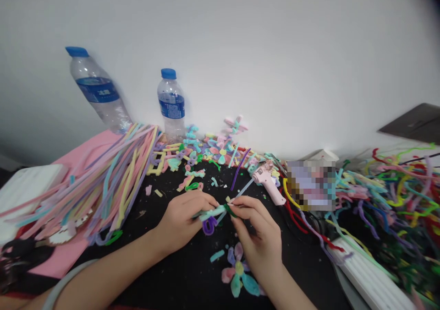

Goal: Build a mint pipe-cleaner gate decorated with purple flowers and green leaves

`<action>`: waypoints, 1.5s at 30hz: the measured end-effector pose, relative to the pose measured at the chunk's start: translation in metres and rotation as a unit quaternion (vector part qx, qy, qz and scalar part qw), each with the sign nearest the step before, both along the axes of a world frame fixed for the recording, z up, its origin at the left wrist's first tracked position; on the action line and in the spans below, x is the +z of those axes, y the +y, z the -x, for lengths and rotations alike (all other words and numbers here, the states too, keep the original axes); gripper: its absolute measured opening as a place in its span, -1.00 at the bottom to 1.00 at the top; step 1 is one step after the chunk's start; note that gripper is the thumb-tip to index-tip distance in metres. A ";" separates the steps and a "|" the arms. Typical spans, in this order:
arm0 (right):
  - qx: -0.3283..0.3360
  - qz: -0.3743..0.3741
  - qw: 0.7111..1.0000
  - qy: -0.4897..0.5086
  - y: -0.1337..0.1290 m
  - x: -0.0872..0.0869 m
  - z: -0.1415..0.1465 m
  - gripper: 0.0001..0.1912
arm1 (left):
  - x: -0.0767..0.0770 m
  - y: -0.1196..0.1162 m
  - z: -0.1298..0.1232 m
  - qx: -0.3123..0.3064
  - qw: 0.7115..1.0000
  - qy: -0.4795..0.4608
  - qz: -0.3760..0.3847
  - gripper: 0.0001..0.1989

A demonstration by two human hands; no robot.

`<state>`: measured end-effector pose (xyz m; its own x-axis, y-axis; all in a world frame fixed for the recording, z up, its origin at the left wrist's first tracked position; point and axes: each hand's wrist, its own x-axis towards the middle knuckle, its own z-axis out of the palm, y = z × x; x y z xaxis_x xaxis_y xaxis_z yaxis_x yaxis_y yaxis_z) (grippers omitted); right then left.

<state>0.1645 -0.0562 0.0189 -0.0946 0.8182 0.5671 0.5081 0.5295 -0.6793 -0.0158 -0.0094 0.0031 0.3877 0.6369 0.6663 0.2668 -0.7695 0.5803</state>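
Near the middle of the black table, my left hand (184, 220) pinches a mint-green fuzzy pipe-cleaner piece (213, 211) with a purple loop (208, 225) hanging under it. Close by on the right, my right hand (257, 236) has its thumb and forefinger closed on a dark green fuzzy piece (231, 210), which meets the end of the mint piece. Whether the two are joined cannot be seen. Below the hands lies a multicoloured fuzzy flower (239, 268) with a yellow centre, beside a short teal piece (217, 255).
Long pastel pipe cleaners (117, 177) lie at left. Two bottles, one tilted (98, 90) and one upright (172, 104), stand by the wall. A pink glue gun (268, 184) lies right of centre, near tangled pipe cleaners (395, 204) and a white power strip (373, 273).
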 end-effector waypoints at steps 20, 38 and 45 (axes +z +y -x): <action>0.000 0.052 0.999 0.001 0.009 0.002 -0.004 -0.79 | 0.005 0.002 -0.005 -0.017 0.927 0.000 0.374 -0.81; -0.078 0.268 0.948 0.154 0.011 -0.003 -0.002 -0.83 | 0.001 0.004 -0.011 -0.012 0.870 -0.026 0.492 -0.75; -0.086 0.282 0.936 0.190 0.012 0.001 0.000 -0.78 | -0.001 0.003 -0.011 -0.009 0.878 -0.010 0.479 -0.74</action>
